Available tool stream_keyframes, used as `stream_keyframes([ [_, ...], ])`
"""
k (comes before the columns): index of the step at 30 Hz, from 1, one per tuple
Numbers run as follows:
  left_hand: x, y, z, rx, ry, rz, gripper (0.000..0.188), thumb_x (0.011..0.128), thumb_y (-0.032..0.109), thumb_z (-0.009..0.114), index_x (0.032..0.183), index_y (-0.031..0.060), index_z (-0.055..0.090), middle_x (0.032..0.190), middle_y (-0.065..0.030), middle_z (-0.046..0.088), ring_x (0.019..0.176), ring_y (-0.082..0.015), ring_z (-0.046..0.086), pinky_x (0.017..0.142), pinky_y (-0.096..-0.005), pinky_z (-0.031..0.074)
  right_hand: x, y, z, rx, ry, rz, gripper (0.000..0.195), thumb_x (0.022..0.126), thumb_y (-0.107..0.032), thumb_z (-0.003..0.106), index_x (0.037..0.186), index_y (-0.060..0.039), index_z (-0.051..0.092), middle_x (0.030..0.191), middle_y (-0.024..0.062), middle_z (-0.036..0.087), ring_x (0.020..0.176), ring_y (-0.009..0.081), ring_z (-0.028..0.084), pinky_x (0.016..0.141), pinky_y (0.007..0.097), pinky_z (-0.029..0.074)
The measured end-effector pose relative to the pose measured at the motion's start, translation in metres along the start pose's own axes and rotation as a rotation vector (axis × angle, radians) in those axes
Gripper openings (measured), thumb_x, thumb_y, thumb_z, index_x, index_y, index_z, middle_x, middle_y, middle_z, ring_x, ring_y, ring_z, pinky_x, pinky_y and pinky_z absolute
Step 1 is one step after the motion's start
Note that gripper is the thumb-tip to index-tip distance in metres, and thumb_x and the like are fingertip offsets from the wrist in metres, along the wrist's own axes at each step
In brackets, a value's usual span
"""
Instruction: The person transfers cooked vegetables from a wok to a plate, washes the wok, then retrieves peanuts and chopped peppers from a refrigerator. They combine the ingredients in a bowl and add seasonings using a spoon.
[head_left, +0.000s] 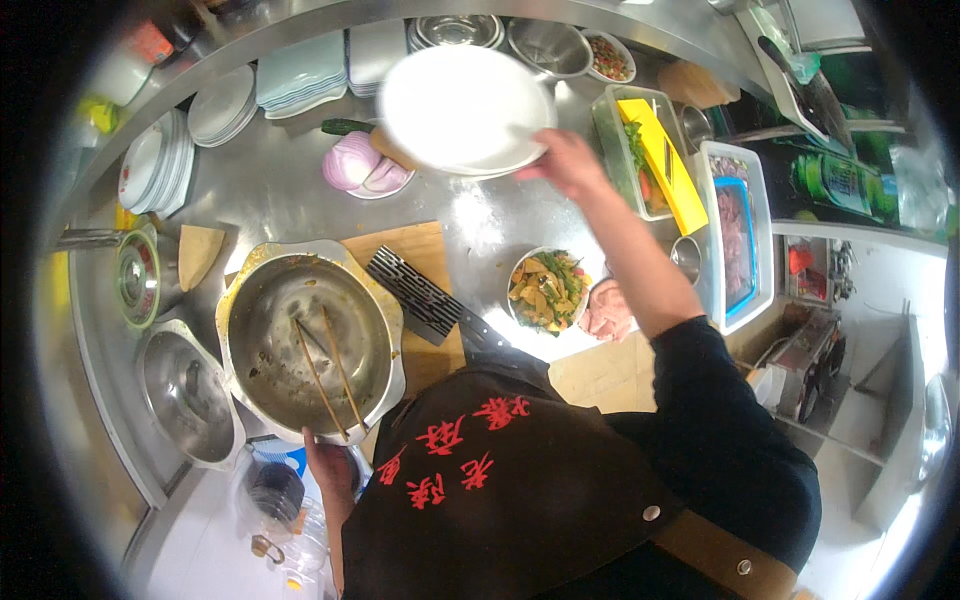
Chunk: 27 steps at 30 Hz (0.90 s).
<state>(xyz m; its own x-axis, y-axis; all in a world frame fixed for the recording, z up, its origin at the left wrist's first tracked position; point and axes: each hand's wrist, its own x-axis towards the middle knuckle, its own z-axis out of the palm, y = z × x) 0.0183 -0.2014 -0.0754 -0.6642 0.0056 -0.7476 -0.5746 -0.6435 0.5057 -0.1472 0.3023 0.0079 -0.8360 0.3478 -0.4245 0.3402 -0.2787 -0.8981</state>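
My right hand reaches across the counter and grips the near right rim of a blurred white plate. A second edge shows just under that plate. At lower left, my left hand has its thumb at the near rim of a metal basin with a scalloped edge. The rest of that hand is partly hidden below the rim. Two wooden chopsticks lean inside the basin, and its walls carry oily food residue. A bowl of cooked vegetables stands beneath my right forearm, beside some raw meat.
A slotted-pattern cleaver lies on a wooden cutting board. Halved red onion sits on a dish. Plate stacks line the back. On the right are a yellow slicer and a white meat tub; another metal bowl is at left.
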Motion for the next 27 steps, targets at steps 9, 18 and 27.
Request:
stream_keyframes([
  [9,-0.049,-0.037,-0.007,-0.034,0.141,0.079,0.057,0.085,0.045,0.038,0.126,0.0064,0.028,0.127,-0.0119,0.033,0.112,-0.0268,0.039,0.089,-0.0409,0.032,0.158,-0.005,-0.145,0.049,0.257,-0.189,0.032,0.086,-0.013,0.037,0.107,0.011,0.039,0.094,0.0211,0.054,0.072,0.0296,0.059,0.067,0.0362,0.052],
  [18,-0.046,-0.035,0.017,0.14,0.063,0.139,0.053,0.085,0.043,0.036,0.124,0.0066,0.031,0.124,-0.0089,0.037,0.107,-0.025,0.043,0.087,-0.038,0.033,0.185,0.007,-0.141,0.147,0.116,-0.02,0.052,0.086,-0.034,0.042,0.112,0.0099,0.03,0.09,0.0245,0.055,0.078,0.0314,0.059,0.061,0.0354,0.053],
  [27,0.073,-0.016,0.014,0.209,0.102,0.092,0.025,0.074,0.008,0.049,0.098,-0.0012,0.046,0.093,-0.0123,0.053,0.083,-0.024,0.055,0.073,-0.0426,0.047,-0.042,0.058,-0.079,0.115,-0.101,0.0,0.041,0.083,-0.035,0.048,0.105,-0.0009,0.046,0.088,0.012,0.058,0.078,0.0197,0.057,0.068,0.0312,0.046],
])
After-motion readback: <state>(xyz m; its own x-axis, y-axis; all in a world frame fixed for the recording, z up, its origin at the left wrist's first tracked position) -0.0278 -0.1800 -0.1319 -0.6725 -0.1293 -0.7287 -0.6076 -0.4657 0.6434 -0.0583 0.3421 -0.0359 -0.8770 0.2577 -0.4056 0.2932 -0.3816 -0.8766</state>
